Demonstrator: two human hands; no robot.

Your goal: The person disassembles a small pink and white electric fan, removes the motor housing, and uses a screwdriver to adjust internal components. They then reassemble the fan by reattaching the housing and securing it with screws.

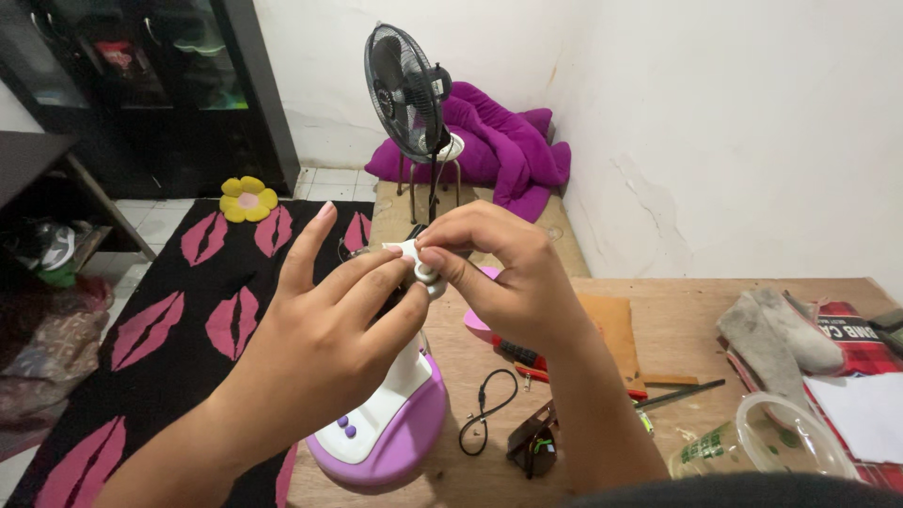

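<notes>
Both hands meet above the near edge of the desk (677, 320), pinching one small white plastic part (414, 256) between them. The left hand (324, 343) closes thumb and middle fingers on its lower side, with the index finger raised straight and free. The right hand (503, 273) is curled tight, its thumb and forefinger pressing the part from the other side. What the part is exactly is too small to tell.

Directly beneath the hands stands a purple and white appliance (390, 428) at the desk's edge. Just right of it, below the right wrist, lie a black cord loop (484, 414), a red-handled screwdriver (522, 355) and dark sunglasses (534, 442). Further right are grey socks (781, 329) and a clear plastic cup (767, 442) lying on its side.

The grip is on fingertips only, so a slip could drop the part. It is held near the desk's edge, and it might bounce onto the black rug with pink lips (188, 310) to the left and be hard to find.
</notes>
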